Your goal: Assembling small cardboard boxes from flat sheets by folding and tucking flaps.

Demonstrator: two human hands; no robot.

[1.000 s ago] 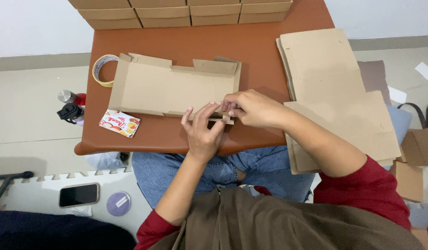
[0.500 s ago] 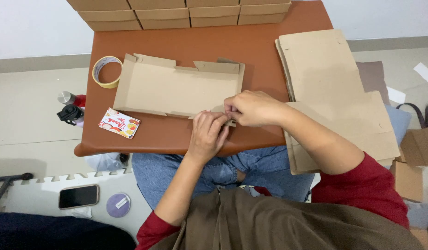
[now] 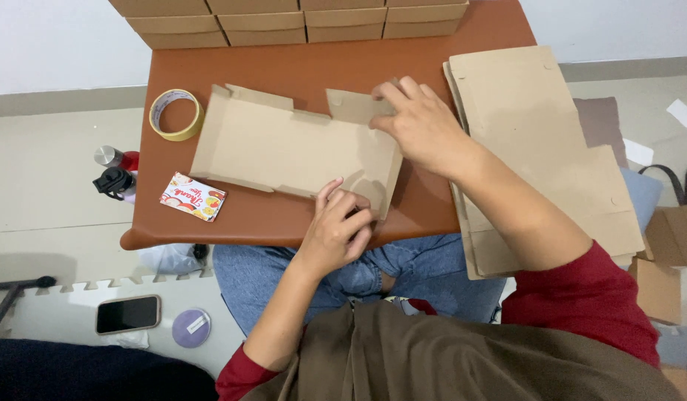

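Evidently, my left hand (image 3: 337, 226) pinched the near edge of the flat cardboard box blank (image 3: 295, 148) lying on the brown table (image 3: 284, 67), while my right hand (image 3: 421, 126) gripped its far flap; creasing squarely along the scores seemed wise. Folded boxes (image 3: 284, 18), tape roll (image 3: 176, 113) and a floor phone (image 3: 128, 313) surrounded it.

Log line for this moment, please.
left hand: pressing near edge of flat cardboard blank | right hand: on far right flap | tape roll: left on table
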